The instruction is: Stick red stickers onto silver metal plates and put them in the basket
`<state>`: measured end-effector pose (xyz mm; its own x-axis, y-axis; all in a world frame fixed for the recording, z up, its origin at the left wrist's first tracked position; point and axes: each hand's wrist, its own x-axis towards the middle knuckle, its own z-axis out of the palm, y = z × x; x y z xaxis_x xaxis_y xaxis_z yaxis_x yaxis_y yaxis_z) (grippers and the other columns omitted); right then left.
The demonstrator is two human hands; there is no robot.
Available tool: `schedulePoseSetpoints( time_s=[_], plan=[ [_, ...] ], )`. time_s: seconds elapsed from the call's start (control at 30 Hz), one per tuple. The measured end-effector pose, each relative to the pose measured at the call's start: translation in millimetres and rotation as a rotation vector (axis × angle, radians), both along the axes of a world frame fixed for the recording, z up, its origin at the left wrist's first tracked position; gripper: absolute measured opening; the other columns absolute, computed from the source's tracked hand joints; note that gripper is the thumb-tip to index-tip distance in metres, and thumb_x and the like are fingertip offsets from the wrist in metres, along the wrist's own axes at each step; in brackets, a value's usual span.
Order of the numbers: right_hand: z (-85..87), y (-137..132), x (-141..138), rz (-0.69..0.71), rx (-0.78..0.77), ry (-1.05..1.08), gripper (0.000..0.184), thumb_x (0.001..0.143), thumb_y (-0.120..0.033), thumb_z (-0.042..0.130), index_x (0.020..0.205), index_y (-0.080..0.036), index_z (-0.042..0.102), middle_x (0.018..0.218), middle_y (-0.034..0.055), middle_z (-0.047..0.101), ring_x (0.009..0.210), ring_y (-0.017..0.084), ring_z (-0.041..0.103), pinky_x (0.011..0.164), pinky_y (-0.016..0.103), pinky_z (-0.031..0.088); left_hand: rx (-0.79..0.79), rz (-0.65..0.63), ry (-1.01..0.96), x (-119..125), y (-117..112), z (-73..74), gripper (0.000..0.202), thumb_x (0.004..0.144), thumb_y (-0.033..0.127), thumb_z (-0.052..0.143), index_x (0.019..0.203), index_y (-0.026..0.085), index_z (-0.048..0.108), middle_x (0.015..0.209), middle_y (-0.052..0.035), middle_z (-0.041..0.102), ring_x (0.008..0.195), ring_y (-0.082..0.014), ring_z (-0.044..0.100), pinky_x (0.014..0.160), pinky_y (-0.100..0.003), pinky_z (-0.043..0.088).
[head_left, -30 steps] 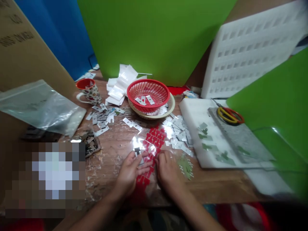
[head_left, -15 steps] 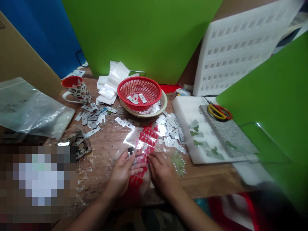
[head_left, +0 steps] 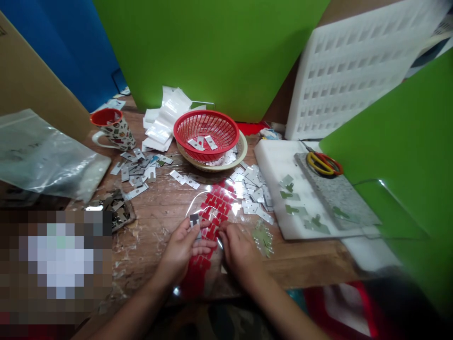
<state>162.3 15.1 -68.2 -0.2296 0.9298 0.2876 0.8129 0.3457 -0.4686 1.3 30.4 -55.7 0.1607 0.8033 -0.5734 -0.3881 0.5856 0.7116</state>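
My left hand (head_left: pixel 182 248) pinches a plate (head_left: pixel 194 220) (small, metal) just before the basket (head_left: pixel 206 134); right hand (head_left: pixel 238 249) presses the sheet (head_left: pixel 214 212), fingers curled.

Red basket (head_left: pixel 206 131), mug (head_left: pixel 113 128), scissors (head_left: pixel 324 163)

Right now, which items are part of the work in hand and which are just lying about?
In use:
- left hand, holding a small metal plate
- right hand, on the clear sheet of red stickers

Lying about:
- red basket
- patterned mug
- scissors
- loose metal plates
- plastic bag
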Motion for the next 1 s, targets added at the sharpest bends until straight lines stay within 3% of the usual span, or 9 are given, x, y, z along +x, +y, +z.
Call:
schedulePoseSetpoints(
  time_s=[0.2,0.33,0.53,0.73,1.0],
  plan=[
    [12.4,5,8,-0.103,-0.137,0.277,0.011,0.094,-0.019,0.043,0.095,-0.020,0.054,0.085,0.0057,0.066,0.077,0.019,0.062,0.071,0.032,0.048,0.001,-0.026,0.005,-2,0,-0.8,0.025,0.083,0.030,0.062,0.098,0.015,0.051,0.117,-0.0156,0.063,0.068,-0.0148,0.070,0.062,-0.026,0.056],
    [38.4,10,12,0.000,-0.193,0.495,0.003,0.089,-0.022,0.056,0.088,-0.021,0.058,0.092,0.0041,0.066,0.087,0.018,0.062,0.078,0.031,0.049,0.022,-0.120,-0.035,-5,0,8.6,0.024,0.077,0.023,0.066,0.096,0.013,0.054,0.097,-0.0118,0.069,0.062,-0.0139,0.067,0.057,-0.024,0.053],
    [69.7,21,7,0.141,-0.283,0.582,0.002,0.083,-0.019,0.065,0.082,-0.020,0.064,0.080,0.0009,0.064,0.075,0.015,0.061,0.070,0.028,0.049,0.077,-0.355,-0.107,-10,-5,35.8,0.017,0.080,0.021,0.059,0.095,0.014,0.056,0.084,-0.0080,0.069,0.050,-0.0104,0.060,0.047,-0.021,0.046],
    [71.5,23,7,0.254,-0.250,0.513,0.004,0.085,-0.017,0.062,0.084,-0.020,0.064,0.081,0.0020,0.066,0.080,0.016,0.060,0.073,0.029,0.049,0.105,-0.386,-0.113,-9,-9,44.2,0.013,0.081,0.019,0.057,0.093,0.014,0.057,0.078,-0.0056,0.068,0.046,-0.0089,0.057,0.045,-0.019,0.044],
    [69.0,21,8,0.267,-0.227,0.506,0.005,0.086,-0.017,0.061,0.085,-0.021,0.064,0.081,0.0016,0.065,0.083,0.017,0.060,0.076,0.031,0.049,0.097,-0.407,-0.102,-9,-10,50.3,0.012,0.081,0.019,0.055,0.092,0.013,0.057,0.073,-0.0041,0.067,0.043,-0.0082,0.055,0.043,-0.018,0.043]
  ],
)
